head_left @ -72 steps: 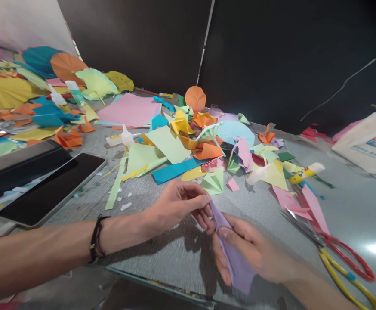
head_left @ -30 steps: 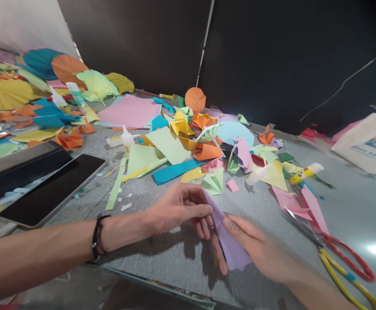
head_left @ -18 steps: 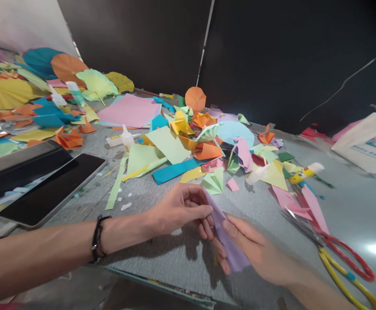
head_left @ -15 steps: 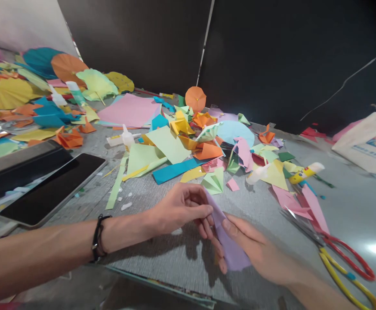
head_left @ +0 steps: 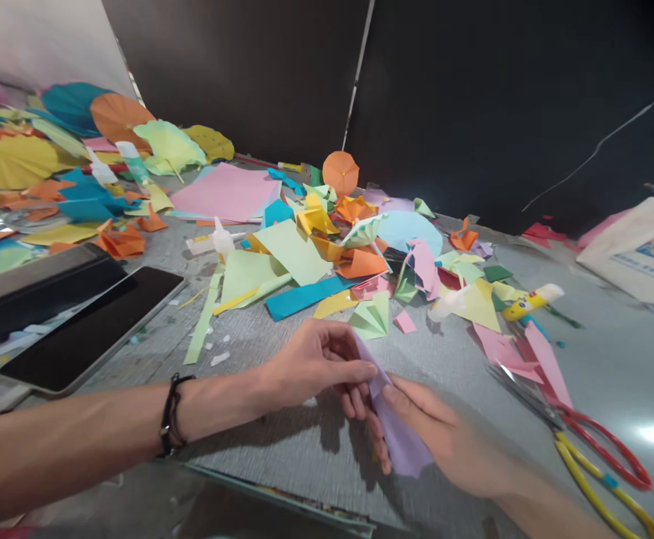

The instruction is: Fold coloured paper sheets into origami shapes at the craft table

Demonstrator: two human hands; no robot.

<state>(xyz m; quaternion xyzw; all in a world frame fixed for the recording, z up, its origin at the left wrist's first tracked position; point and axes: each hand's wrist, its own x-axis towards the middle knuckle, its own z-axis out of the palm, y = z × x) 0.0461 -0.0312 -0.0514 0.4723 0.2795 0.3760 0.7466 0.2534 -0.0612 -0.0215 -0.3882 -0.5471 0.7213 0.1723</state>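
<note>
A folded piece of purple paper (head_left: 402, 442) is held above the near part of the table, slanting down to the right. My left hand (head_left: 327, 367) pinches its upper end between thumb and curled fingers. Lower along the same piece, my right hand (head_left: 428, 419) grips it, thumb on top and fingertips showing past the left edge. Scissors (head_left: 563, 434) with red and yellow handles lie to the right of my right hand. Just beyond the hands are a pleated light green paper (head_left: 370, 316) and a small pink scrap (head_left: 404, 322).
Coloured paper scraps and folded pieces cover the middle of the grey table (head_left: 282, 464). On the left lies a dark phone (head_left: 96, 329). A glue bottle (head_left: 222, 239) stands behind it. At the right are a yellow glue stick (head_left: 532, 302) and a white bag (head_left: 635, 251).
My right hand has shifted slightly up and left along the purple paper, and my left thumb reaches a little further over it. Both hands still hold it.
</note>
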